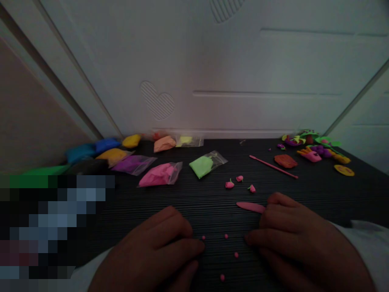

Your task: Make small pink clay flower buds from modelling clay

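My right hand (291, 235) grips a pink plastic clay knife (251, 207), its blade pointing left just above the table. My left hand (154, 247) rests on the table with bent fingers, thumb and forefinger slightly apart and nothing visible between them. Right beside its fingertips lies a tiny pink clay ball (203, 238); whether they touch I cannot tell. Several similar balls lie between my hands, one of them a pink ball (236, 254) nearer the right. Beyond the knife sit three small pink clay rosebuds (229, 185) with bits of green.
Bags of coloured clay line the back left, including a pink bag (159, 174) and a light green bag (202, 165). A thin pink stick tool (273, 166) lies near a reddish clay lump (285, 161). Finished clay pieces (313, 154) cluster back right, before a white panel (243, 81).
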Demonstrator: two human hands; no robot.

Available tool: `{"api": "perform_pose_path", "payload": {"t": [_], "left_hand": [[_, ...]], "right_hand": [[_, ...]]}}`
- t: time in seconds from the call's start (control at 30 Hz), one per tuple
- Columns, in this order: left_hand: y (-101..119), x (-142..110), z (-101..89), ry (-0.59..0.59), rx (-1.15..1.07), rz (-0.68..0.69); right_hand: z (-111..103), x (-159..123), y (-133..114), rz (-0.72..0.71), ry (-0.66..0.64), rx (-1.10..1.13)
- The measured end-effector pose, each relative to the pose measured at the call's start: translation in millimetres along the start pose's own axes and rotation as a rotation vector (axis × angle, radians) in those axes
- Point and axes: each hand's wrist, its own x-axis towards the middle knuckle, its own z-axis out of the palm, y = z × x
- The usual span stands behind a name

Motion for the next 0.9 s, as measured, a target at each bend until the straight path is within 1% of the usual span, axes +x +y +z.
{"api": "perform_pose_path", "payload": {"t": [0.1, 0.23, 0.33, 0.4, 0.53, 0.6, 0.67, 0.73, 0.83, 0.9], "left_hand": [[-0.3, 2.2, 0.3, 0.055, 0.033, -0.01], [-0.5, 3.7, 0.4, 0.061, 0.037, -0.008], [0.2, 2.7, 0.4, 0.031, 0.012, -0.004], [0.3, 1.5, 0.2, -0.017, -0.023, 0.003], [-1.4, -0.7, -0.5, -0.103, -0.105, 0.007], [-2.6, -1.7, -0.8, -0.112, -0.112, 0.004], [-3.2, -2.7, -0.8, -0.114, -0.106, 0.004], [-2.9, -3.8, -0.5, -0.109, -0.107, 0.003], [-1.6, -4.7, 0.3, -0.104, -0.121, -0.013], [-0.9, -4.4, 0.9, -0.09, -0.13, -0.02]], "right_hand": [[1.0, -0.5, -0.1, 0.006, 0.004, 0.005], [1.7, -1.1, -0.8, 0.029, 0.048, 0.005], [2.1, -1.4, -0.2, 0.016, 0.032, -0.02], [2.7, -1.7, 0.0, -0.004, 0.029, -0.037], [3.7, -2.2, -1.2, 0.004, 0.088, -0.033], [3.4, -1.9, -1.9, 0.004, 0.1, -0.025], [2.8, -1.2, -1.9, -0.009, 0.05, -0.021], [2.5, -0.4, -1.4, -0.013, 0.031, -0.02], [2.5, 0.0, -0.8, 0.0, 0.062, -0.021], [2.1, -0.4, -0.8, 0.002, 0.06, -0.012]]}}
